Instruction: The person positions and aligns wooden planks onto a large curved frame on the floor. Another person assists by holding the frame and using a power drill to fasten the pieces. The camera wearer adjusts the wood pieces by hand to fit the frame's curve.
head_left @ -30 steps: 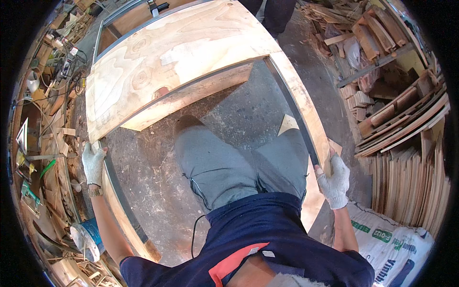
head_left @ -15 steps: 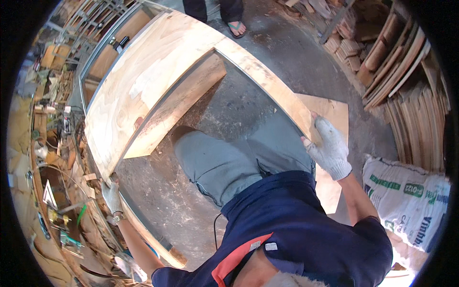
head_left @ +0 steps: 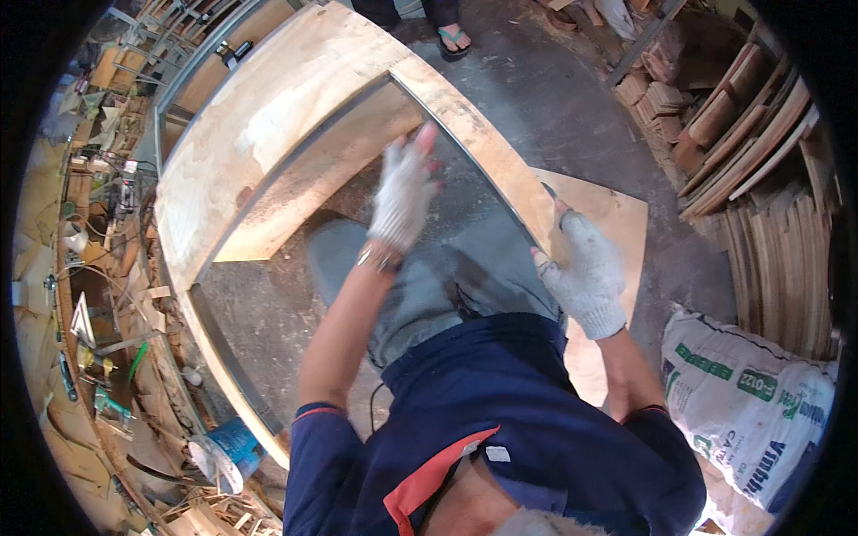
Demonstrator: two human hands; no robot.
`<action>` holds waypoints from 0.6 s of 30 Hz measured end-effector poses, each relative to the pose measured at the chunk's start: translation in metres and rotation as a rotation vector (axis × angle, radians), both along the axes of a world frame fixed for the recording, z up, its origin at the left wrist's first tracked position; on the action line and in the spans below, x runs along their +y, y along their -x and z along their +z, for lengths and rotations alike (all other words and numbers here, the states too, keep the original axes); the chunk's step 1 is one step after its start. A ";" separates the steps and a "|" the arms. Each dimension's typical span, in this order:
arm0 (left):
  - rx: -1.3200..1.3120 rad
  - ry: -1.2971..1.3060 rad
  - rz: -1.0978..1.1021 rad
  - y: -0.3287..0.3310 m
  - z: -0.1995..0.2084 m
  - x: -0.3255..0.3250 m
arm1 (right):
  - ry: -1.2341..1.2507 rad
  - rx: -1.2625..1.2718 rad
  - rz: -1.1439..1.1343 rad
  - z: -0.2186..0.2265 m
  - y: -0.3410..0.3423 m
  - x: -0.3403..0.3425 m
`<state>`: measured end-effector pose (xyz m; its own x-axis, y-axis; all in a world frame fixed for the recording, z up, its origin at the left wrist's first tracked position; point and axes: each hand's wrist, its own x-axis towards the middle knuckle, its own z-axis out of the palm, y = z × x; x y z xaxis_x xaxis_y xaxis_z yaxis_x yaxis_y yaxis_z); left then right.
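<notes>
and the right hand (head_left: 585, 272) has it — fingers over the outer edge, thumb on the inner side, closed around the near part of the right rail (head_left: 487, 156) of the wooden frame (head_left: 286, 116). over to the left hand (head_left: 407, 192), blurred, hanging above the open middle between the rails; it's clear of the left rail (head_left: 222, 375), and i can't tell whether it's wide, narrow or holding anything.

the frame lies ahead and to the left, wrapped around the person's legs (head_left: 429, 286), its broad panel (head_left: 259, 107) at the far end. the panel's long axis slants from near left to far right, and both rails run back on either side of the body. the right hand is nearest, touching; the left sits between panel and right rail, nearer to those two than to its own side's rail.

now the looks: pale, bare plywood with wavy grain, a reddish knot (head_left: 244, 196) close to the panel's inner edge, a dark strip (head_left: 243, 384) lining the left rail's inner side. under the panel — a lighter board (head_left: 304, 192), standing at an angle, partly in shade.
</notes>
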<state>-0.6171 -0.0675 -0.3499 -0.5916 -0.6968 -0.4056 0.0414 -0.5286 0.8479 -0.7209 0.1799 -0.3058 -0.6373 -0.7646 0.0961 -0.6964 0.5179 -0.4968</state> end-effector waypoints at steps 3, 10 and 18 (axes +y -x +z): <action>0.265 -0.182 0.037 0.080 -0.016 0.019 | -0.042 0.084 0.032 -0.004 0.003 0.008; 0.395 -0.200 0.204 0.098 -0.044 0.021 | 1.182 -0.589 -0.484 -0.033 0.030 0.053; 0.442 -0.211 0.292 0.106 -0.042 0.033 | 1.401 -0.811 -0.145 -0.065 0.017 0.037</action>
